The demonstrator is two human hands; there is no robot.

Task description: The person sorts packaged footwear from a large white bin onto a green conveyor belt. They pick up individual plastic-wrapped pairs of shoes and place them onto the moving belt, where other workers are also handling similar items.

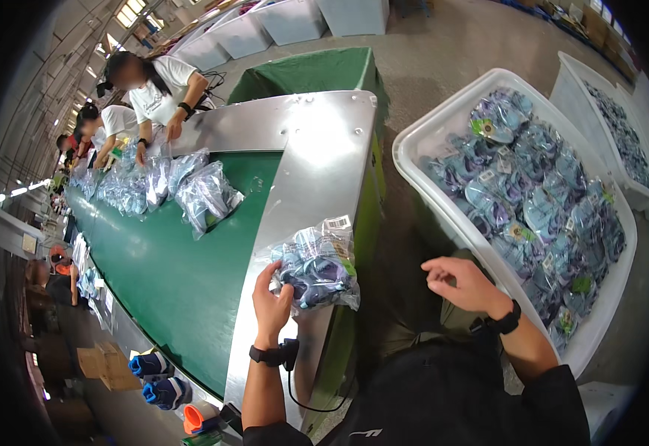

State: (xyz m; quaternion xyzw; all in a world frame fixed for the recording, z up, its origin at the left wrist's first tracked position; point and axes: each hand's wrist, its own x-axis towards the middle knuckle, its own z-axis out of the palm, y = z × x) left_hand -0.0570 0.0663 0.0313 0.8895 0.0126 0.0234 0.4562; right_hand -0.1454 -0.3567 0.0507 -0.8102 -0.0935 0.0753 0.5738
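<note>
My left hand [271, 305] grips the near-left side of a clear plastic bag of blue and purple shoes [315, 269], fingers and thumb around its edge. The bag lies over the metal rim [268, 238] of the conveyor and has a white label and a green tag. My right hand [464, 285] is in the air between the conveyor and the white bin, fingers loosely bent and apart, nothing in it. Several similar bagged shoes [209, 195] sit at the far part of the green belt [168, 275].
On my right stands a white bin [406, 152] filled with bagged shoes. A green container [302, 74] is beyond the conveyor's end. Co-workers [157, 93] handle bags at the far left. Dark blue shoes [164, 392] and an orange cup-like item [199, 418] sit by the belt's left edge.
</note>
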